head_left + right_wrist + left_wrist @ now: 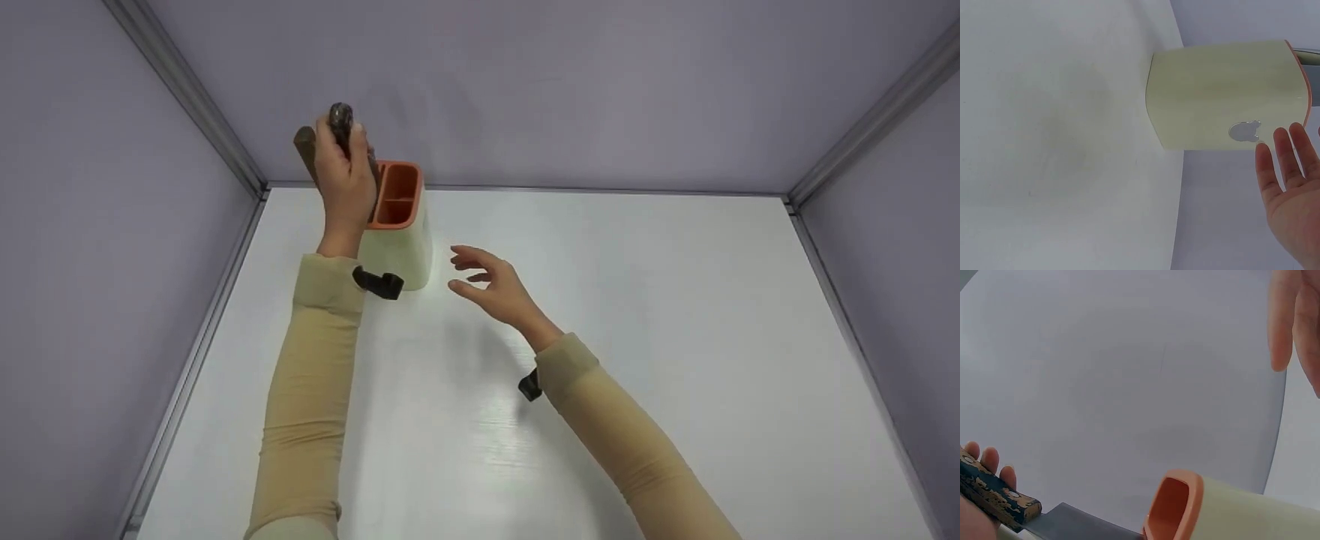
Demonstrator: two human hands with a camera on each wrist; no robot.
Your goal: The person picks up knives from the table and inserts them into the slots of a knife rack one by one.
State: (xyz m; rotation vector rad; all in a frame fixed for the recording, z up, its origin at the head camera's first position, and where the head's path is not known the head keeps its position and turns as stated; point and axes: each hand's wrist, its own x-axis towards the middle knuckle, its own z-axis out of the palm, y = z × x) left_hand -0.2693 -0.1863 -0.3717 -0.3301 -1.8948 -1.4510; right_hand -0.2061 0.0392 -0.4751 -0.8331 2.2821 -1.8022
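Observation:
My left hand [345, 184] grips the dark, worn handle of a knife [996, 489]. Its wide grey blade [1075, 523] reaches into the orange-rimmed opening of a pale green knife holder [397, 259], as the left wrist view shows. A second brown handle [305, 146] sticks up just left of that hand; what it belongs to is hidden. My right hand [499, 289] hovers to the right of the holder, fingers relaxed and apart, holding nothing. In the right wrist view, the fingers overlap the holder's lower edge near a grey bear-shaped mark [1244, 131].
The holder stands at the back left of a white table [637, 337], close to the rear wall [562, 90]. Divided compartments [397, 199] show on the holder's right side. Grey walls with metal edge strips [195, 97] enclose the table at left, back and right.

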